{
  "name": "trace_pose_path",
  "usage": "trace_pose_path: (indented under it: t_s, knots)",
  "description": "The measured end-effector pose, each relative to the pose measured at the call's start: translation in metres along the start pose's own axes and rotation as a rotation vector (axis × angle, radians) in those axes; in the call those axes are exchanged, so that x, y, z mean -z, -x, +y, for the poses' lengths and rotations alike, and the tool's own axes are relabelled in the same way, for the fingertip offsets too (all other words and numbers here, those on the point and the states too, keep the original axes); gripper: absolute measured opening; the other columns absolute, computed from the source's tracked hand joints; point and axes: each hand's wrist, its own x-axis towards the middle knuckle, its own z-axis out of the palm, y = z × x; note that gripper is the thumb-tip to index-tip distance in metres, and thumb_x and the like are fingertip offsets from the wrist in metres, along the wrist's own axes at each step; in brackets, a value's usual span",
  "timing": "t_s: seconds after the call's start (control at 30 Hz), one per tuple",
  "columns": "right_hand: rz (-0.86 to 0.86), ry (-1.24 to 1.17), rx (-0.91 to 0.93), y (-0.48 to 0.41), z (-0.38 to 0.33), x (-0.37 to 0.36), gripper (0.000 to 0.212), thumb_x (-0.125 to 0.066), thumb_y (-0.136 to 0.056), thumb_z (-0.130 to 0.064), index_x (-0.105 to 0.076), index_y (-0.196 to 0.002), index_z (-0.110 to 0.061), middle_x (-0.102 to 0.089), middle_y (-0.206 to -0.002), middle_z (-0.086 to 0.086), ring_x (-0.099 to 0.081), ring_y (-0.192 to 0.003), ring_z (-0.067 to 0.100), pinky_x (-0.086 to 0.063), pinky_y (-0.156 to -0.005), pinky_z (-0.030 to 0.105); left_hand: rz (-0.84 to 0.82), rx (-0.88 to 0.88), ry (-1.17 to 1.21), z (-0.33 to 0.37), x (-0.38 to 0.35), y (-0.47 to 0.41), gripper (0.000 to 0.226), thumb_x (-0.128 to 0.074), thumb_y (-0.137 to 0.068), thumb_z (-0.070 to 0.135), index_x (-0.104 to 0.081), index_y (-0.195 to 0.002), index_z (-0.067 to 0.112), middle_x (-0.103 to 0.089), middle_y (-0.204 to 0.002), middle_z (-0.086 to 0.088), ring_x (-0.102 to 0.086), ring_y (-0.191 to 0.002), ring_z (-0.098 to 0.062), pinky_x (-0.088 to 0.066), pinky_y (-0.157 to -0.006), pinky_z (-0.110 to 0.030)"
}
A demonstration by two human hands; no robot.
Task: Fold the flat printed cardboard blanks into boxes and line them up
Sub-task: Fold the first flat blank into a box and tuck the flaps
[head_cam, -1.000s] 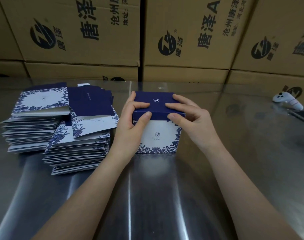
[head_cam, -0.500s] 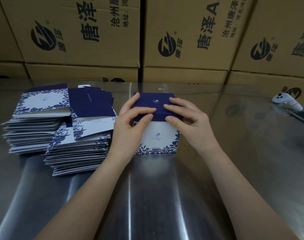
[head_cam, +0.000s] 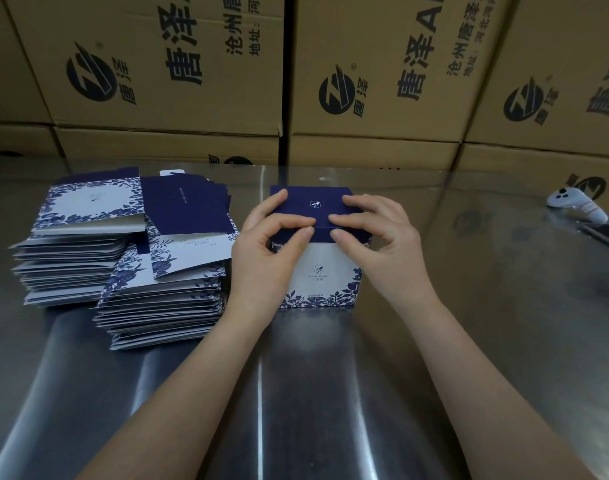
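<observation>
A folded box [head_cam: 318, 271], white with blue leaf print and a dark blue lid, stands upright on the steel table [head_cam: 331, 393] in the middle. My left hand [head_cam: 265, 251] grips its left top edge, fingers on the lid and thumb at the front. My right hand [head_cam: 382, 244] grips the right top edge the same way. The fingertips of both hands nearly meet at the lid's front edge. Two stacks of flat printed blanks lie to the left: a near stack [head_cam: 164, 292] and a far stack [head_cam: 78, 244].
Large brown cartons [head_cam: 164, 74] with black print stand in a wall along the table's far edge. A white handheld controller [head_cam: 573, 204] lies at the far right, with a dark flat object beside it.
Both hands slid inward along the lid's front edge until the fingertips nearly touch. The box stays in place.
</observation>
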Motion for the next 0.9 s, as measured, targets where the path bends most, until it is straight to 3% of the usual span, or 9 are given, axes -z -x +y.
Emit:
trace_pose_path:
  t_s: [0.13,0.27,0.43,0.53,0.6,0.7,0.9]
  knots:
    - [0.034,0.064,0.1,0.002,-0.002,-0.008,0.017,-0.074,-0.082,-0.016,-0.077,-0.098,-0.013,-0.069,-0.109,0.002,-0.055,-0.112,0.023,-0.041,-0.1,0.029,0.011,0.024,0.008,0.0,0.0,0.0,0.017,-0.079,-0.08,0.014,-0.073,-0.089,0.028,-0.053,-0.137,0.013,-0.047,-0.122,0.012,-0.045,-0.09,-0.01]
    - [0.066,0.008,0.045,0.001,-0.002,-0.011,0.014,-0.076,-0.08,-0.012,-0.078,-0.093,-0.015,-0.07,-0.102,-0.003,-0.056,-0.11,0.021,-0.043,-0.098,0.031,0.033,0.023,-0.019,-0.001,-0.003,-0.001,0.017,-0.078,-0.08,0.015,-0.073,-0.085,0.03,-0.055,-0.134,0.013,-0.047,-0.117,0.015,-0.039,-0.082,-0.003]
    - [0.069,-0.041,0.01,0.0,-0.003,-0.013,0.016,-0.076,-0.079,-0.012,-0.076,-0.093,-0.021,-0.071,-0.1,-0.004,-0.055,-0.112,0.021,-0.044,-0.099,0.034,0.021,0.022,0.01,-0.001,-0.002,-0.004,0.019,-0.077,-0.081,0.01,-0.073,-0.083,0.029,-0.058,-0.131,0.012,-0.047,-0.112,0.021,-0.038,-0.084,-0.001]
    - [-0.025,-0.153,-0.081,-0.002,0.001,-0.003,0.022,-0.074,-0.083,-0.011,-0.073,-0.095,-0.029,-0.071,-0.104,-0.011,-0.052,-0.119,0.014,-0.042,-0.103,0.029,-0.026,0.042,0.083,-0.002,0.004,-0.006,0.021,-0.074,-0.084,0.01,-0.074,-0.085,0.031,-0.059,-0.132,0.016,-0.05,-0.119,0.013,-0.044,-0.095,-0.015]
    - [-0.073,-0.248,-0.129,-0.004,0.004,0.006,0.024,-0.072,-0.085,-0.007,-0.074,-0.096,-0.028,-0.072,-0.105,-0.012,-0.052,-0.122,0.011,-0.042,-0.103,0.024,-0.021,0.085,0.197,-0.004,0.008,-0.007,0.02,-0.072,-0.084,0.005,-0.073,-0.086,0.026,-0.06,-0.133,0.015,-0.054,-0.119,0.008,-0.05,-0.092,-0.022]
    - [-0.09,-0.307,-0.155,-0.005,0.006,0.01,0.025,-0.071,-0.084,-0.003,-0.074,-0.095,-0.026,-0.071,-0.104,-0.013,-0.054,-0.123,0.011,-0.041,-0.1,0.017,0.003,0.135,0.34,-0.005,0.008,-0.006,0.021,-0.069,-0.084,-0.002,-0.07,-0.082,0.019,-0.061,-0.132,0.012,-0.059,-0.115,0.005,-0.053,-0.083,-0.017]
    - [-0.055,-0.281,-0.147,-0.004,0.004,0.007,0.027,-0.071,-0.082,0.0,-0.073,-0.098,-0.021,-0.071,-0.099,-0.013,-0.056,-0.12,0.013,-0.042,-0.098,0.015,-0.006,0.129,0.388,-0.007,0.008,-0.008,0.026,-0.066,-0.085,-0.005,-0.072,-0.077,0.019,-0.061,-0.132,0.007,-0.06,-0.117,-0.001,-0.053,-0.085,-0.019]
